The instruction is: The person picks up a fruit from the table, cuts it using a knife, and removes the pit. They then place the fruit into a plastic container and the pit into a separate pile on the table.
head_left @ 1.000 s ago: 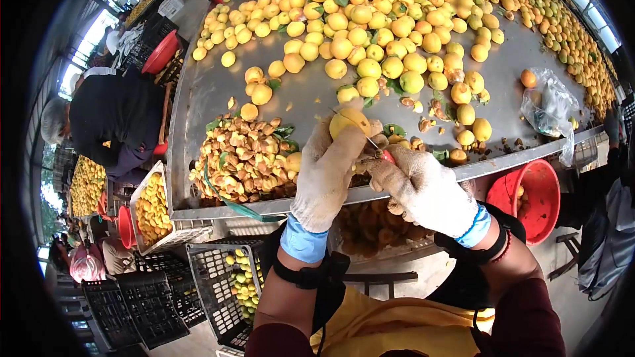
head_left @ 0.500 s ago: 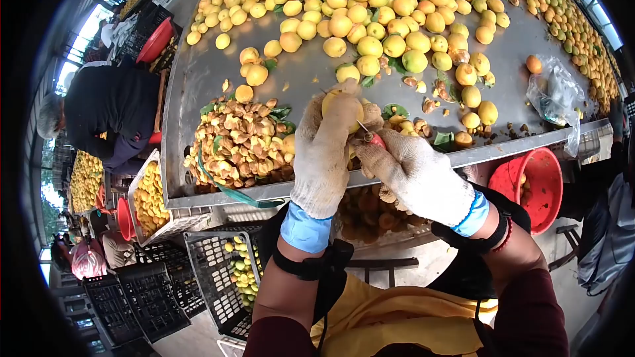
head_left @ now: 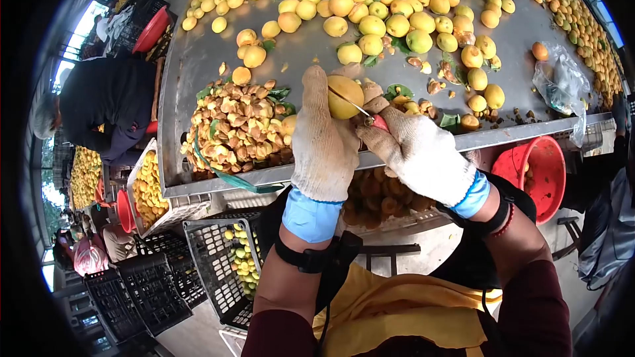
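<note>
My left hand, in a cream knit glove, holds a yellow-orange fruit over the front edge of the metal table. My right hand, gloved the same way, grips a small knife by its red handle. The thin blade lies across the face of the fruit. Whether it has cut in is too small to tell. Left of my hands is a heap of brownish cut pieces with a green strap by it. Whole yellow fruits lie beyond.
A clear plastic bag lies at the table's right. Below that edge is a red basin. A black crate with green-yellow fruit stands at lower left. A person in dark clothes bends at the far left.
The fruit has come clearly into view between my hands, with the blade now lying across it. My left thumb has moved to the fruit's left side. The whole view has shifted slightly.
</note>
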